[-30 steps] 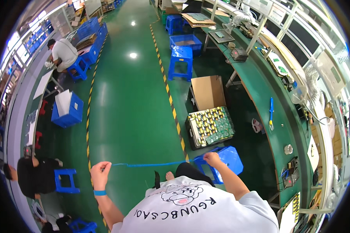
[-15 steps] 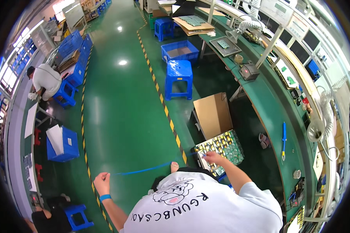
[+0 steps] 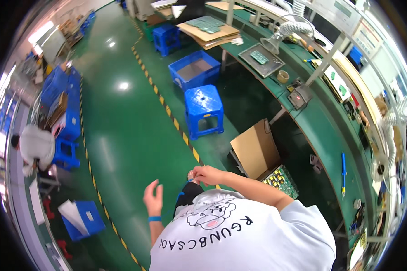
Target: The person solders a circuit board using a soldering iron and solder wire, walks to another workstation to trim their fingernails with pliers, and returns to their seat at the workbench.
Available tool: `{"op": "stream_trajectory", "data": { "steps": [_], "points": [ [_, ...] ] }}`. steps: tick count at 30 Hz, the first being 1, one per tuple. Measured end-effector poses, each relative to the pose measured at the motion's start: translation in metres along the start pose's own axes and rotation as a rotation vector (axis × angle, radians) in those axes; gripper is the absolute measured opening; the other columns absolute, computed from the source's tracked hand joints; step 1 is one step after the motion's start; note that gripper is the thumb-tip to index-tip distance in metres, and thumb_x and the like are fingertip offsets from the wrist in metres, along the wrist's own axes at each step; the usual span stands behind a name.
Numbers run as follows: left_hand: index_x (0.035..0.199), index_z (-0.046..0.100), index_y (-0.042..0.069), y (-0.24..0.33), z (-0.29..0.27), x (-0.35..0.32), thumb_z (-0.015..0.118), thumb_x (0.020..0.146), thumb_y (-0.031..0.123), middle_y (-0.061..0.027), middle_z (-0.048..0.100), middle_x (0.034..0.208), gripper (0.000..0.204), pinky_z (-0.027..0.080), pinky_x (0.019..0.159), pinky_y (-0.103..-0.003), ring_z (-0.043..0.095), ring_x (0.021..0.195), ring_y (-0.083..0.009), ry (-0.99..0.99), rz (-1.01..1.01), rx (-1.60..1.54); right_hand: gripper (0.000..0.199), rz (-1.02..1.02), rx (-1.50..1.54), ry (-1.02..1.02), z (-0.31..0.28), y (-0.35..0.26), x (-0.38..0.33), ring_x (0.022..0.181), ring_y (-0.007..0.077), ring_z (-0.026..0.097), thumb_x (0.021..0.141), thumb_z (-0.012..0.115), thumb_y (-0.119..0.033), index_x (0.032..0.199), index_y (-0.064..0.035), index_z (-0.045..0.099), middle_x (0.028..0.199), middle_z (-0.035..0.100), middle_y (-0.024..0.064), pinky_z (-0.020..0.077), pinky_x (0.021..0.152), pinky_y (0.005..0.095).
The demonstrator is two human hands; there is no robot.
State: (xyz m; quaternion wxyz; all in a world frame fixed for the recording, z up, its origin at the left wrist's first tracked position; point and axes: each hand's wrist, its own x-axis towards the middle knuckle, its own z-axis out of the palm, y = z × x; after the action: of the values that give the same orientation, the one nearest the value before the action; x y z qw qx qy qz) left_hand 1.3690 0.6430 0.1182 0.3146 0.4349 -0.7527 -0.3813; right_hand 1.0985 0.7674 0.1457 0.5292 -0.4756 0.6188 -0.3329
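Reaching forward over the chest, right hand (image 3: 209, 174) bent at the wrist, fingers pinched shut on a thin blue strap (image 3: 182, 195) trailing down toward 7 o'clock against a dark sleeve. Raised at 8 o'clock of it, left hand (image 3: 153, 198) spread open, fingers apart, palm turned inward, holding nothing, blue wristband (image 3: 154, 219) just below.

Standing at 1 o'clock of the right hand, brown cardboard box (image 3: 254, 149) with its flap up; touching its lower side, tray of green circuit boards (image 3: 281, 179). Farther at 12 o'clock, blue plastic stool (image 3: 204, 109), then an open blue crate (image 3: 195, 69). Running along the right from 12 to 4 o'clock, long green workbench (image 3: 323, 119) with a blue pen (image 3: 343, 168) near its edge. Lying at 8 o'clock on the floor, blue bin with white sheets (image 3: 82, 217).

Half a second earlier, held far apart with the strap stretched taut between both; now brought close together, left one let go, strap hanging slack.
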Motion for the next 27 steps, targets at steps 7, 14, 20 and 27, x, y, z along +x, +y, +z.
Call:
{"op": "stream_trajectory", "data": {
  "steps": [7,14,20,27],
  "points": [
    [0.113,0.062,0.002,0.106,0.151,0.183,0.053,0.095,0.031,-0.0086,0.065,0.083,0.035,0.051,0.072,-0.029,0.063,0.074,-0.0155,-1.009,-0.172,-0.308,0.011,-0.24,-0.258,0.462,-0.116,-0.004,0.057,0.067,0.0155,0.064,0.086,0.063,-0.009,0.095,-0.0022,0.065,0.08,0.068,0.0064,0.0514,0.063,0.0303],
    [0.102,0.067,0.002,0.155,0.287,0.287,0.051,0.096,0.037,-0.0022,0.058,0.066,0.039,0.043,0.056,-0.027,0.051,0.06,-0.0102,-1.506,-0.078,0.031,0.01,0.058,0.462,0.797,-0.209,0.041,0.043,0.07,0.008,0.061,0.086,0.066,-0.012,0.089,-0.0025,0.07,0.076,0.068,0.0025,0.0501,0.063,0.0252],
    [0.098,0.069,0.002,0.186,0.407,0.346,0.054,0.094,0.04,-0.0006,0.059,0.067,0.041,0.045,0.059,-0.028,0.053,0.062,-0.0093,-1.594,0.088,-0.006,0.014,-0.006,0.541,0.893,-0.313,0.099,0.055,0.07,0.0064,0.059,0.083,0.07,-0.013,0.092,-0.0018,0.071,0.075,0.068,0.0018,0.0495,0.065,0.0233],
    [0.099,0.07,0.005,0.231,0.489,0.425,0.058,0.091,0.04,-0.0065,0.069,0.079,0.038,0.05,0.069,-0.029,0.062,0.072,-0.0125,-1.65,0.158,-0.053,0.024,0.09,0.562,0.896,-0.409,0.127,0.058,0.079,0.0115,0.063,0.085,0.066,-0.005,0.108,0.0005,0.065,0.089,0.068,0.0057,0.0521,0.073,0.025]
  ]
}}
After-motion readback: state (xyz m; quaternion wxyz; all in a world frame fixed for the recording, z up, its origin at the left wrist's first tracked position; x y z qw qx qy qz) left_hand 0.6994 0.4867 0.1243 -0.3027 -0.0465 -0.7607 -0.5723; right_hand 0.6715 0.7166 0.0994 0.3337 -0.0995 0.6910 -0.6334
